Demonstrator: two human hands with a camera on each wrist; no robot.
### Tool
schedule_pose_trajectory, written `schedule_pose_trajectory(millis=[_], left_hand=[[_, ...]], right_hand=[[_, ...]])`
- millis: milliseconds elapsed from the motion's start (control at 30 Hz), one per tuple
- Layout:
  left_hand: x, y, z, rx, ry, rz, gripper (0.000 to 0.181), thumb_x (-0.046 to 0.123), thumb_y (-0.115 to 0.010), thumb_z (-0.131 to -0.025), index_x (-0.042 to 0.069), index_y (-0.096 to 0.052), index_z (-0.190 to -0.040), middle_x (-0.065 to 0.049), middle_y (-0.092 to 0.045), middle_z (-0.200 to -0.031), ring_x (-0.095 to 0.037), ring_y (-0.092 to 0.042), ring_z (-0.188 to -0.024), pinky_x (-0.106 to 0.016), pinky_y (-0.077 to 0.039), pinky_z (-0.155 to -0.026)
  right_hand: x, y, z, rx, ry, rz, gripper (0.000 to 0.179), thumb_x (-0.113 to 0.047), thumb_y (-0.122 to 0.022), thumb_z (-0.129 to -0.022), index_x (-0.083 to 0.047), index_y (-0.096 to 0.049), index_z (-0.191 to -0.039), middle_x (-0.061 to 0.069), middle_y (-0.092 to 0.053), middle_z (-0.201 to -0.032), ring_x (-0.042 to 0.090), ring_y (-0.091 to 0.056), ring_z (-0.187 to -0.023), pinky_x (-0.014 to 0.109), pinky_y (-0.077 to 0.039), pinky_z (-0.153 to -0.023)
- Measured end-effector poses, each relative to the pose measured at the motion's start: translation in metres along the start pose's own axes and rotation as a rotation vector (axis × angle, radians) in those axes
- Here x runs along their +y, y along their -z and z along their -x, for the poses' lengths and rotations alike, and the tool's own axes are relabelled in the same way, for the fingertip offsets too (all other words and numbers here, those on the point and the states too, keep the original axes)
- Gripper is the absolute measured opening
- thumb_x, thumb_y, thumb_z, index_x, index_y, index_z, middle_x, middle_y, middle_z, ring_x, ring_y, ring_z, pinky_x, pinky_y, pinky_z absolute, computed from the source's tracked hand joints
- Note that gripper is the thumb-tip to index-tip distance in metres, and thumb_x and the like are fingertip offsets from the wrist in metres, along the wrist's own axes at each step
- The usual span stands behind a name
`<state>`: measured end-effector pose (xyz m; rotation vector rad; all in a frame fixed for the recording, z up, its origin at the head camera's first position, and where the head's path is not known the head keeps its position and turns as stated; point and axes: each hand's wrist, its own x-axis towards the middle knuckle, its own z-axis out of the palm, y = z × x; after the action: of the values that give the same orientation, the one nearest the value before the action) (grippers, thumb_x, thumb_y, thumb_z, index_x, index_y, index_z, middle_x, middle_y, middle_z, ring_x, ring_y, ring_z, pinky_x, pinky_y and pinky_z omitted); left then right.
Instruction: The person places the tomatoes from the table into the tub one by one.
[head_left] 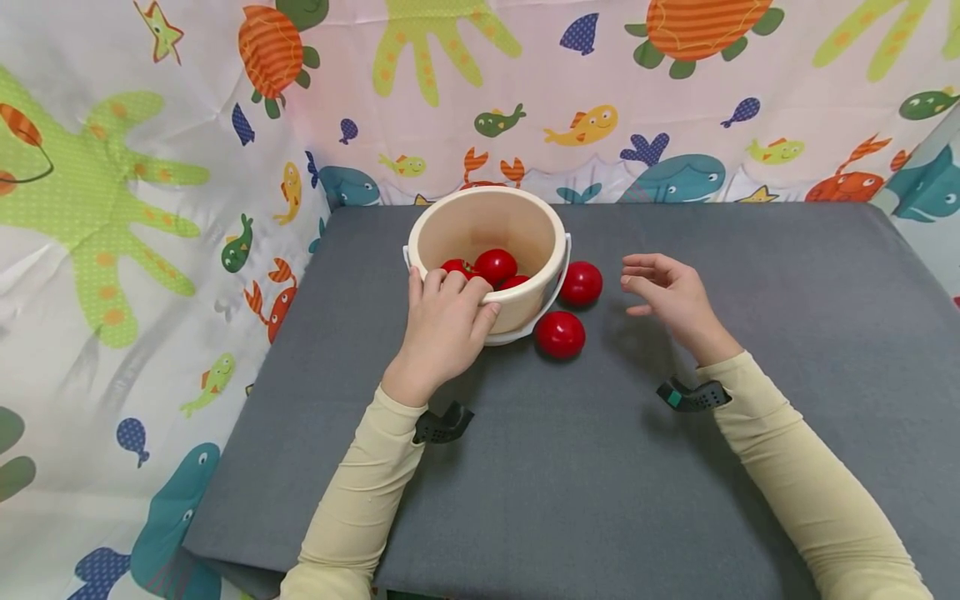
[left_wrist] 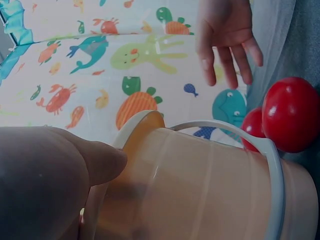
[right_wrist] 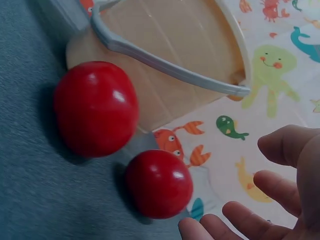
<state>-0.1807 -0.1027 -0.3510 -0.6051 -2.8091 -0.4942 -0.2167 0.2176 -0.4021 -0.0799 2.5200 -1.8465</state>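
A cream bucket [head_left: 528, 310] with a white handle [head_left: 564, 260] stands on the grey table. My left hand [head_left: 446, 333] grips its near rim, fingers over the edge inside and thumb [left_wrist: 107, 161] on the outer wall. Several red tomatoes [head_left: 496, 265] lie in the bucket, partly hidden by that hand. Two more rest on the table to the right: a near tomato [head_left: 560, 335] and a farther tomato [head_left: 582, 284]. My right hand [head_left: 672, 297] hovers to the right of these two, fingers loosely bent and holding nothing, apart from both in the right wrist view.
Grey cloth covers the table [head_left: 555, 483]. A white curtain [head_left: 442, 125] printed with sea animals hangs along the back and left sides. The bucket stands near the table's back edge.
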Motion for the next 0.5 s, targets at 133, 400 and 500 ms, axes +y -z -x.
schedule_pose_trajectory(millis=[133, 400, 500], left_hand=[[-0.001, 0.000, 0.000, 0.002, -0.001, -0.004, 0.022, 0.028, -0.059, -0.101, 0.012, -0.066, -0.114, -0.014, -0.064, -0.112, -0.038, -0.049, -0.124, -0.072, -0.015, -0.120], [0.000, 0.001, 0.001, 0.001, -0.003, -0.005, 0.021, 0.027, -0.059, -0.101, 0.012, -0.066, -0.114, -0.014, -0.064, -0.112, -0.038, -0.049, -0.124, -0.072, -0.015, -0.120], [0.000, 0.000, 0.001, 0.005, -0.006, -0.006, 0.021, 0.028, -0.059, -0.101, 0.012, -0.066, -0.114, -0.014, -0.064, -0.112, -0.038, -0.048, -0.124, -0.072, -0.015, -0.120]], right_hand=[[0.005, -0.007, 0.002, -0.013, -0.003, 0.017, 0.039, -0.026, -0.060, -0.102, -0.006, -0.057, -0.135, -0.015, -0.062, -0.112, 0.003, -0.066, -0.101, 0.023, -0.061, -0.074], [0.014, -0.020, 0.002, -0.051, -0.030, 0.021, 0.047, -0.025, -0.060, -0.101, 0.001, -0.053, -0.140, 0.022, -0.059, -0.135, 0.007, -0.067, -0.103, 0.024, -0.062, -0.072], [0.016, -0.024, 0.002, -0.083, -0.043, 0.022, 0.046, -0.025, -0.060, -0.102, -0.001, -0.053, -0.141, 0.025, -0.057, -0.140, 0.012, -0.066, -0.106, 0.026, -0.062, -0.073]])
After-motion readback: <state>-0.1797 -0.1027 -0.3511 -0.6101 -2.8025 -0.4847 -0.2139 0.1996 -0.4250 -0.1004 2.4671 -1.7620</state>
